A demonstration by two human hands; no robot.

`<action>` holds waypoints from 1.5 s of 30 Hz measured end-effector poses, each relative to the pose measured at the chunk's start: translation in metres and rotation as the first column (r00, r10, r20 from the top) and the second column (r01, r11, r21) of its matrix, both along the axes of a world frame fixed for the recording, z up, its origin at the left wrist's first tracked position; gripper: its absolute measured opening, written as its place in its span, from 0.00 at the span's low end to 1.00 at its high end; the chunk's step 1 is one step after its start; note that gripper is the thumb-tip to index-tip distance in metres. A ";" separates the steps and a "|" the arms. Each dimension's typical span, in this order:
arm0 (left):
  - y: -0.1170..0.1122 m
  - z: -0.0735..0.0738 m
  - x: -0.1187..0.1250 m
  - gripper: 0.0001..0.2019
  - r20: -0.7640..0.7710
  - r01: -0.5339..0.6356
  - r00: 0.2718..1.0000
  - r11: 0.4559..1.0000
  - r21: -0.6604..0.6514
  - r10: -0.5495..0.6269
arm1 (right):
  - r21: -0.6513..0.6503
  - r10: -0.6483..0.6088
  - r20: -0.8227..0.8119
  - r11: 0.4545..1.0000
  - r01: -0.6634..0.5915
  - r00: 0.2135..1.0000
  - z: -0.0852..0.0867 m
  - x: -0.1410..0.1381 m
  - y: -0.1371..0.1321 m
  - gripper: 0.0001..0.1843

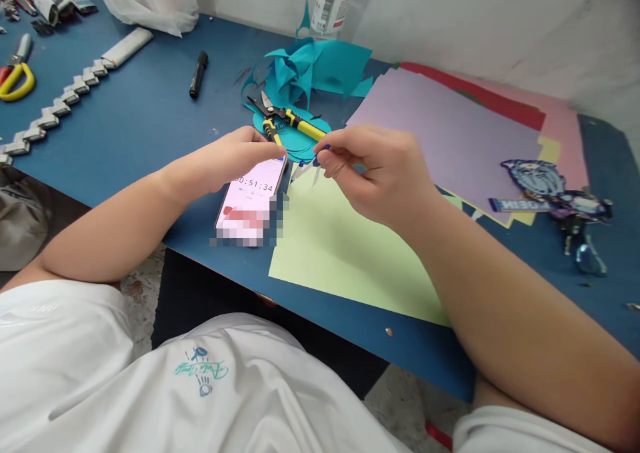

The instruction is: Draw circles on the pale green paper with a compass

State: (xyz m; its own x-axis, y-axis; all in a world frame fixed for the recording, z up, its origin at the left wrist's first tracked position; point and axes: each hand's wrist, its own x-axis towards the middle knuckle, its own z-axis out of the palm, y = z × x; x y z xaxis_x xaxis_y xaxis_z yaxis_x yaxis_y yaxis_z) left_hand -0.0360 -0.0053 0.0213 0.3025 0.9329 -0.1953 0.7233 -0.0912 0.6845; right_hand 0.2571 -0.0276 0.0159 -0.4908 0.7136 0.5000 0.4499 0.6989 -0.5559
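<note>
Teal discs (pixel 295 137) look cut; no cut seen in green sheet (pixel 350 253). Blue tool (pixel 302 169) is pinched in right hand (pixel 376 165); left hand (pixel 245 153) over phone (pixel 253 196), grip can't be told.

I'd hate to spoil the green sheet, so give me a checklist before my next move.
1. Small blue-and-silver two-legged tool held in the right hand: ok.
2. Tool's tips touching the pale green paper sheet: cannot tell.
3. Left hand steadying the sheet: not ok; it's at the lit rectangular phone.
4. Yellow-and-black-handled metal snips off the sheet: ok; they lie on turquoise paper discs.
5. Black marker pen off the sheet: ok.
</note>
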 end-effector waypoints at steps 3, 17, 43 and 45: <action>-0.001 0.013 0.002 0.21 -0.091 -0.136 0.987 0.990 -0.038 0.132 | -0.019 0.001 0.005 1.000 -0.001 1.000 0.001 0.001 0.001 0.17; -0.002 0.033 -0.003 0.18 -0.176 0.003 0.984 0.998 0.063 0.008 | -0.048 0.015 -0.018 0.999 -0.016 1.000 0.004 0.000 0.002 0.21; 0.051 -0.003 0.016 0.21 0.126 0.522 0.801 0.786 0.331 -0.585 | 0.016 -0.046 -0.107 0.999 0.048 0.993 -0.007 0.006 0.008 0.30; 0.053 -0.007 0.017 0.33 0.161 0.529 0.761 0.744 0.408 -0.629 | 0.063 -0.034 -0.112 0.997 0.042 0.993 -0.009 0.006 0.010 0.28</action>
